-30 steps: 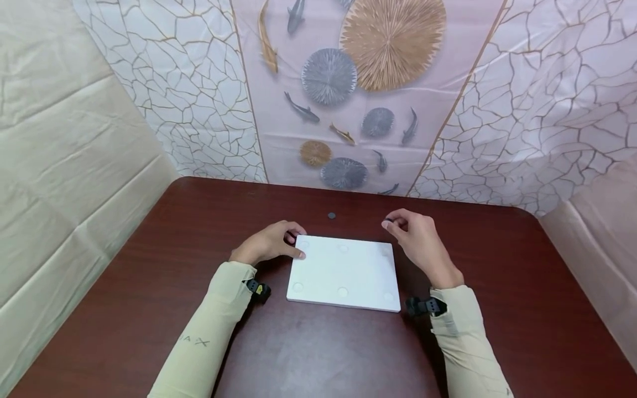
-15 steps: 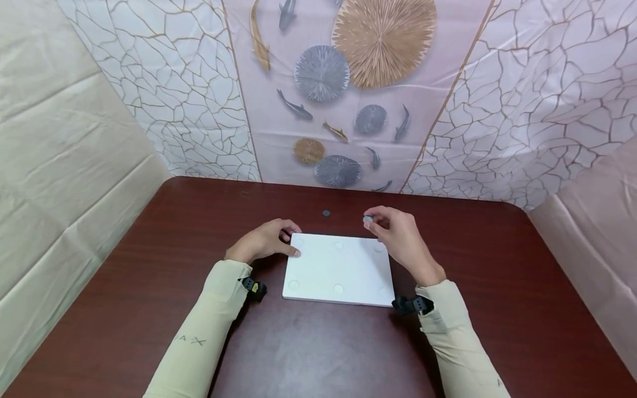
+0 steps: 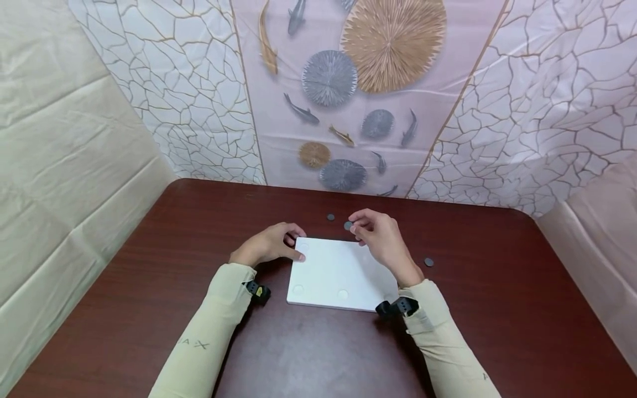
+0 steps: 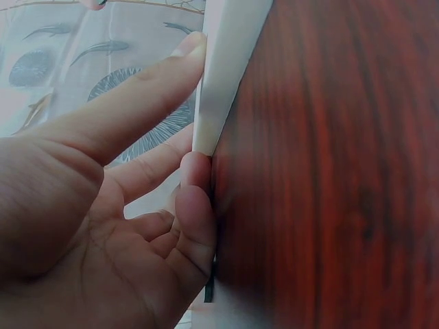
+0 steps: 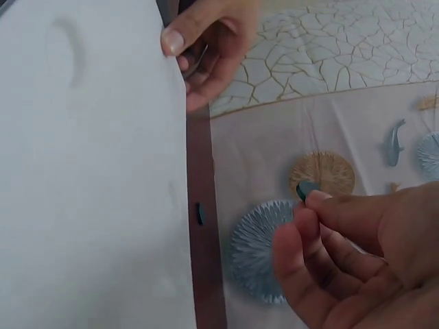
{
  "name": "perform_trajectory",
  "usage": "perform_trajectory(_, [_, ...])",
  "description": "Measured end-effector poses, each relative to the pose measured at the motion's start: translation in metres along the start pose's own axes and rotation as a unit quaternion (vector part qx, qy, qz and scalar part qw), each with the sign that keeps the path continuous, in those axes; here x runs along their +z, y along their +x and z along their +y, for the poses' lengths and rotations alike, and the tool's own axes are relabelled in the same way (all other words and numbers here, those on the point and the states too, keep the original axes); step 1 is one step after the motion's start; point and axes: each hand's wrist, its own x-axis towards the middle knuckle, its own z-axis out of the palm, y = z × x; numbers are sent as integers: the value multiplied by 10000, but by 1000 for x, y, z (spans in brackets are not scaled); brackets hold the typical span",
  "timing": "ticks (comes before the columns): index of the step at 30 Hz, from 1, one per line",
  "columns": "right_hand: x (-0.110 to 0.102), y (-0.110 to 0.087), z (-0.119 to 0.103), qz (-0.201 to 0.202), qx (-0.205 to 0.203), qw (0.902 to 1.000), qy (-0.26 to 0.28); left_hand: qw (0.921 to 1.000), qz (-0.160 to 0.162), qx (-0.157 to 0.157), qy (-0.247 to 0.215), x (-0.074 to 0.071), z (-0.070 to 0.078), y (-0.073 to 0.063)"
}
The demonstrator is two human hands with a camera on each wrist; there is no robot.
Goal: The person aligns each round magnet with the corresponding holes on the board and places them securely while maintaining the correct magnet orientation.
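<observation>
Clock positions are read on the board as a dial, 12 toward the backdrop.

White board: rectangular, lying flat at the middle of the dark red-brown surface. Shallow round recesses show in its upper face; clearest are the recess at 8 o'clock and the recess at 6 o'clock. Part of the board is covered by the right arm.

Left hand: at the 10 o'clock corner, grasping the board. Thumb lies on the upper face, other fingers at the edge; the left wrist view shows fingertips against the corner, close to the surface.

Right hand: at 1 o'clock, pinching a small dark disc between thumb and finger. The right wrist view shows this held disc tilted and apart from the board, the remaining fingers curled below it. In the head view it sits just beyond the far edge, at 12 o'clock.

A second disc lies on the surface past the far edge, slightly before 12 o'clock, near the held one. A third disc lies at 3 o'clock, just beside the right wrist and off the board.

Both wrists carry black devices: left device, right device. Sleeves are cream, with dark lettering on the left sleeve. Backdrop at 12 o'clock: printed fish, round leaf shapes and crackle-pattern panels. Creased cream cloth hangs toward 10 o'clock.
</observation>
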Motion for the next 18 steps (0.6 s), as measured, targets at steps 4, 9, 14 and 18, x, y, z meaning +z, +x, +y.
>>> perform_trajectory(4, [8, 4, 1, 120, 284, 9995, 119, 10000, 16, -59, -43, 1, 0, -1])
perform_trajectory(9, [16, 6, 0, 173, 505, 9983, 229, 10000, -19, -47, -12, 0, 2, -1])
perform_trajectory(14, [27, 10, -4, 199, 662, 9971, 309, 9999, 4, -76, 70, 0, 5, 0])
perform_trajectory(18, [38, 15, -7, 192, 715, 9961, 476, 9998, 44, -140, 94, -1, 6, -2])
